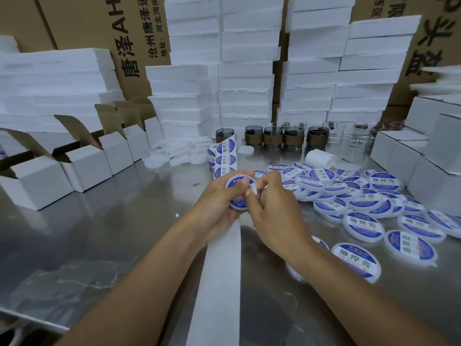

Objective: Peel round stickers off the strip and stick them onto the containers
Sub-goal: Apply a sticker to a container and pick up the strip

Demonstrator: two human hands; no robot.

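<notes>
My left hand [219, 203] grips a round white container [240, 204] with a blue round sticker on its top, at the table's middle. My right hand [272, 203] has its fingertips curled onto that sticker from the right. The sticker strip [225, 156] rises behind the hands from a small roll, carrying blue round stickers. Its bare white backing [219, 278] runs from under my hands toward the near edge. Several stickered containers [363, 227] lie spread on the right.
Several unlabelled white lids [179, 156] lie heaped behind on the left. Open white cartons [82, 168] line the left side, closed ones [424, 156] the right. Dark jars [273, 137] and stacked white foam boxes [247, 71] stand at the back. A paper roll [320, 158] lies nearby.
</notes>
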